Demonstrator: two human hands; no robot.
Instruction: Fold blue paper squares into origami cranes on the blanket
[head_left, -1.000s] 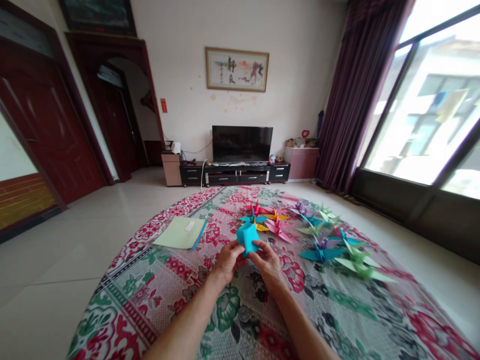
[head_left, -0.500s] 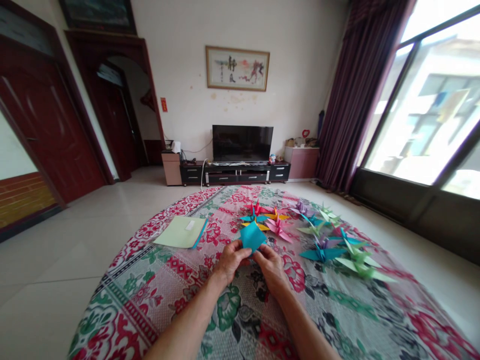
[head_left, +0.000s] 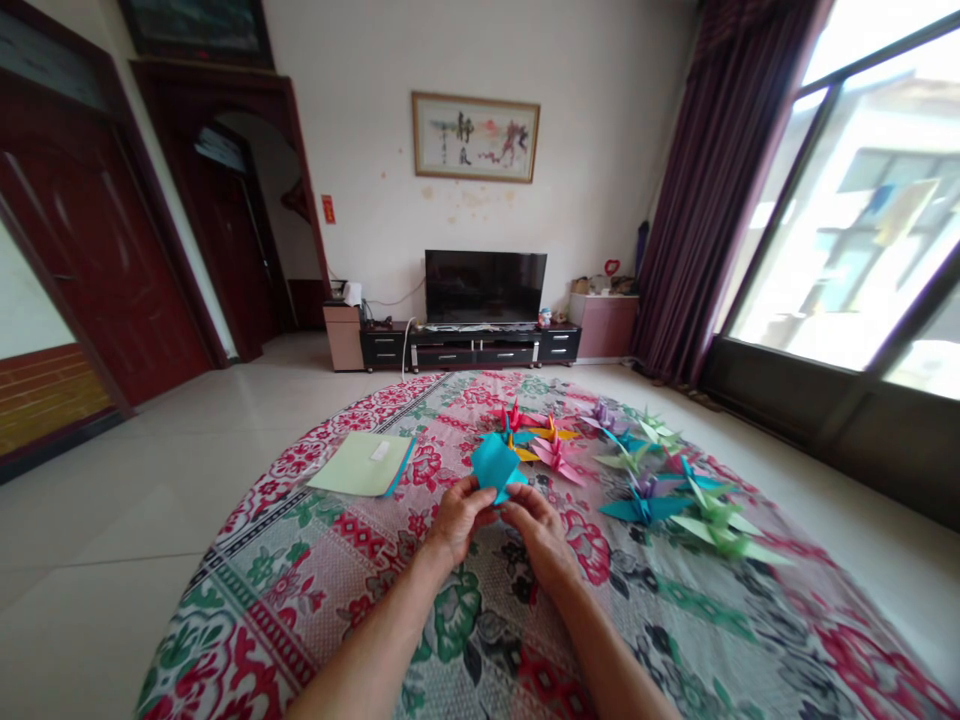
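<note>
My left hand (head_left: 457, 522) and my right hand (head_left: 541, 535) meet above the flowered cloth (head_left: 315, 590) and both pinch the lower corner of a folded teal paper (head_left: 493, 464). The paper stands up from my fingertips as a pointed shape. Beyond it lie several folded paper cranes (head_left: 555, 452) in red, yellow, pink, teal, purple and green, spread to the right as far as a green crane (head_left: 720, 535).
A stack of flat paper sheets (head_left: 362, 464), pale green on top, lies on the cloth to the left. Tiled floor surrounds the round cloth. A TV (head_left: 484, 287) on a low cabinet stands at the far wall, a big window (head_left: 862, 230) at right, dark doors at left.
The teal paper has been refolded between my fingers: from an open pocket shape to a flat diamond, and now to a narrower pointed form tilted left. My hands stayed in place.
</note>
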